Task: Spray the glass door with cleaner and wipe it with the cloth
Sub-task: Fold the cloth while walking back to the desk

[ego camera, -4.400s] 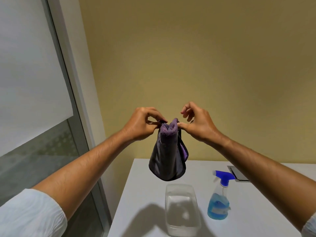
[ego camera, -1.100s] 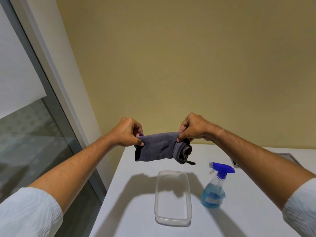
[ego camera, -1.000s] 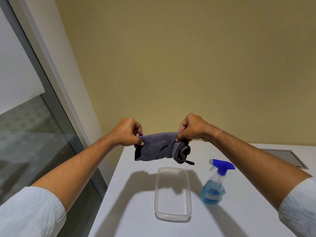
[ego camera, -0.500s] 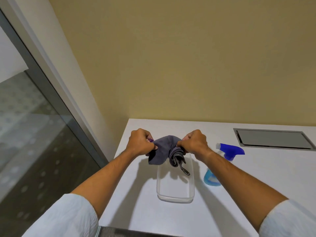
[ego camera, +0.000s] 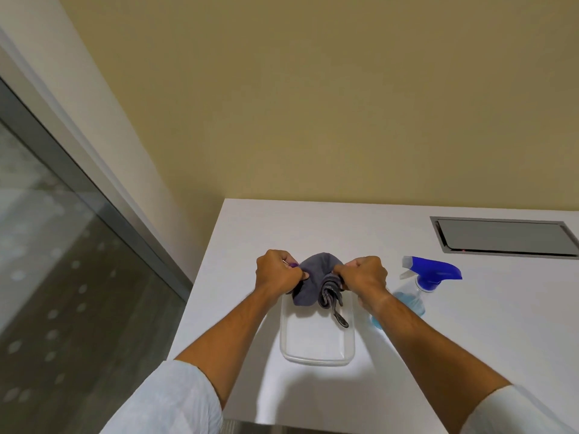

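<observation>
Both hands are closed in fists on the cloth [ego camera: 313,285]: the left hand [ego camera: 277,274] grips its left end and the right hand [ego camera: 365,275] grips its right end, where the grey fabric is twisted into a roll. The cloth hangs just above the far part of a clear plastic container [ego camera: 317,357], which stands on the white table [ego camera: 470,339]. To the right, near the right forearm, stands the spray bottle [ego camera: 421,285] with blue liquid and a blue head. Farther right, a grey metal panel [ego camera: 504,238] lies in the table top. At the left side is the glass door [ego camera: 62,292], well apart from the hands.
</observation>
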Available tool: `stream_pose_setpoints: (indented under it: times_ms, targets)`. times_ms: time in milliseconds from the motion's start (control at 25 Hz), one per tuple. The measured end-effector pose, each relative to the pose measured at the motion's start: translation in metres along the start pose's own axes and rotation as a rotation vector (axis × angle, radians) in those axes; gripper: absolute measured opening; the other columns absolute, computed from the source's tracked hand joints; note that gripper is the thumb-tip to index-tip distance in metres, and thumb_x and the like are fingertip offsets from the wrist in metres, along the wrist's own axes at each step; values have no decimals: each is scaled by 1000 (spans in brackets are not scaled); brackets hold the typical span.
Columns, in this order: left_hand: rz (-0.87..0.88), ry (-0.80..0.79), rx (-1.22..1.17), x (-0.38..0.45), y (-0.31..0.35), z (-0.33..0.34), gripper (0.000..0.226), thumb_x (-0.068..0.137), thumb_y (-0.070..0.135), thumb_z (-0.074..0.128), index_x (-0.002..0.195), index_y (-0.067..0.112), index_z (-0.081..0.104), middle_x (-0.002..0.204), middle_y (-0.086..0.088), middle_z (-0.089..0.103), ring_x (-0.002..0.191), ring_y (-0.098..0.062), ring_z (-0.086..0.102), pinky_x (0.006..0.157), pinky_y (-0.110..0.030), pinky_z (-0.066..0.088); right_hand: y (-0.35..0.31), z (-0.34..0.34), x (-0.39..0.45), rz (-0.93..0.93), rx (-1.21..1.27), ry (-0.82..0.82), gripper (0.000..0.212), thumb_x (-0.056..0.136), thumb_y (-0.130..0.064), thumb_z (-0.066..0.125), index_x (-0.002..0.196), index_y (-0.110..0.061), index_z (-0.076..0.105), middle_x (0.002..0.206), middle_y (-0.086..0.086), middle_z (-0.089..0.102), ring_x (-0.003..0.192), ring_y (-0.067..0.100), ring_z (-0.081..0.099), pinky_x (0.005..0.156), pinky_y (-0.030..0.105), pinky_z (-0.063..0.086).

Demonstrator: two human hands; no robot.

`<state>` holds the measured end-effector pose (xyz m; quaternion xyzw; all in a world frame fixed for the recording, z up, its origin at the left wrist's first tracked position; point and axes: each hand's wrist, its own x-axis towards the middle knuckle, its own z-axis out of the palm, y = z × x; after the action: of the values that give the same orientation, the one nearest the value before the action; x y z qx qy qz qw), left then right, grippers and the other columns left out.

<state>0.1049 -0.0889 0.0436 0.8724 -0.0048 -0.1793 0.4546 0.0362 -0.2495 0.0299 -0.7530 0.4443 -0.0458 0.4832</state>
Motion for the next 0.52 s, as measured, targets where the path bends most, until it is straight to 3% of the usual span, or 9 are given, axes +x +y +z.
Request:
stream_pose_setpoints:
  times_ms: [120, 280, 520]
  targets:
    - [-26, -26, 0, 8, -11, 14, 20, 64, 6, 83, 66, 15, 66, 80, -7, 70, 79, -26, 69, 71, -41, 62, 11, 7, 11, 10, -45, 9, 20, 72, -21, 80, 63, -10, 67, 66, 8, 69, 64, 24, 67, 61, 32, 59]
    - [107, -50, 234, 17, -26, 24, 9, 70, 7, 72, 70, 13, 65, 71, 0, 64, 71, -20, 62, 56, -20, 47, 25, 19, 20, -110, -255, 1, 22, 74, -30, 79, 78, -11, 69, 75, 6, 69, 66, 20, 62, 60, 25, 46]
    - [388, -85, 669, 22, -41, 32, 10, 82, 10, 56, 91, 9, 62, 94, -9, 63, 82, -27, 60, 63, -29, 41, 39, 31, 19, -295, -635, 17, 33, 85, -48, 64, 98, -17, 64, 88, 2, 70, 77, 20, 64, 68, 31, 53]
